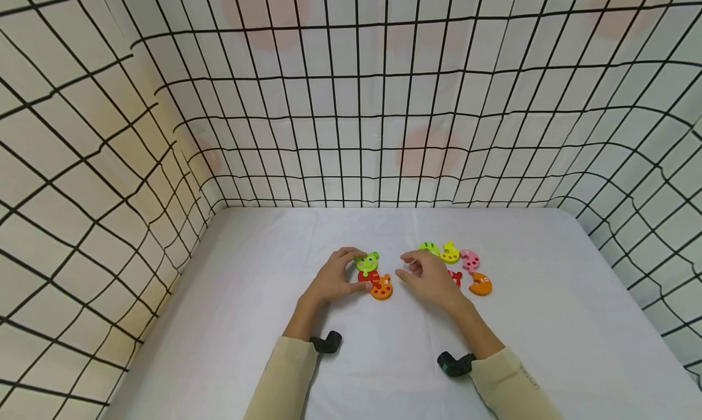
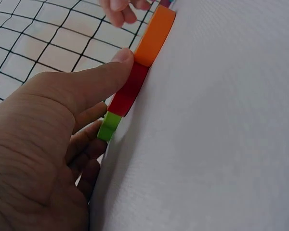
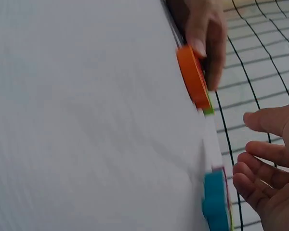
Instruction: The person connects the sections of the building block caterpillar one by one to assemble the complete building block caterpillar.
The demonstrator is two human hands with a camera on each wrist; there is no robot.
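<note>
A green head piece with a smiling face (image 1: 367,263), a red puzzle piece (image 1: 368,277) and an orange number piece with red spots (image 1: 382,288) lie joined in a short caterpillar-like row. My left hand (image 1: 331,280) holds this row from the left, its fingers at the green head and its thumb (image 2: 123,57) at the joint of red and orange. To the right of the row, my right hand (image 1: 430,278) hovers with thumb and fingers parted and nothing between them. It partly covers another red piece (image 1: 456,278).
Beyond my right hand lie a striped green piece (image 1: 429,248), a yellow piece (image 1: 450,253), a pink piece (image 1: 470,259) and an orange piece marked 10 (image 1: 481,284). A teal piece (image 3: 215,199) shows in the right wrist view. Black wire grid (image 1: 359,103) walls the white table (image 1: 247,243).
</note>
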